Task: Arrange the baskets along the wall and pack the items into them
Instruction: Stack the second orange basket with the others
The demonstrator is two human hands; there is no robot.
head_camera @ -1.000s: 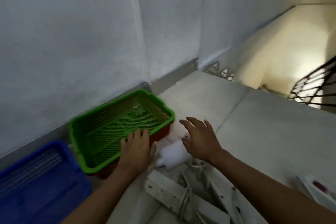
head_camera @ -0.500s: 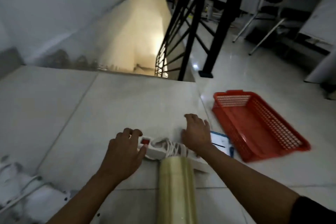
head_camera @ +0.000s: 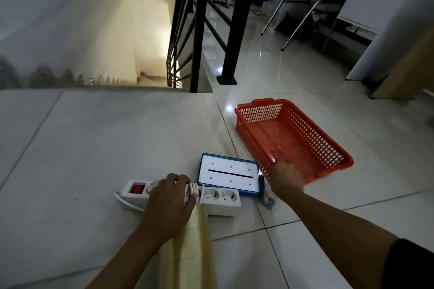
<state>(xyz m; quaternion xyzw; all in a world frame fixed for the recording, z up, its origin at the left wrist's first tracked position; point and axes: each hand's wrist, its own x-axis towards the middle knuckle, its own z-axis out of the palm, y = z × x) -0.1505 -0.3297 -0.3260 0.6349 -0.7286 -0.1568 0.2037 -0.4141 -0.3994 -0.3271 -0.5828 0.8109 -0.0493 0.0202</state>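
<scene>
One orange mesh basket (head_camera: 293, 138) sits on the glossy tiled floor (head_camera: 94, 136), off to my right and angled away from me, with nothing inside it. My right hand (head_camera: 287, 178) is at its near corner, the fingers (head_camera: 280, 166) curled over the rim there; they look closed on the edge, though the back of my hand hides the grip itself. Just left of that corner lies a flat white panel with a blue frame (head_camera: 229, 175), a dark slot running across its face, and a small dark-and-metal object that I cannot make out (head_camera: 265, 192) lies at its right end. Touching the panel's near side is a white power strip (head_camera: 180, 196) with a red switch at its left end and its cord bundled on top. My left hand (head_camera: 171, 202) rests palm-down on that strip, fingers bent over the coiled cord, loosely rather than clenched. Beneath my left wrist a yellowish roll (head_camera: 192, 246) runs toward me, its far end against the strip. Beyond the floor edge a black railing (head_camera: 199, 26) borders a lit stairwell.
</scene>
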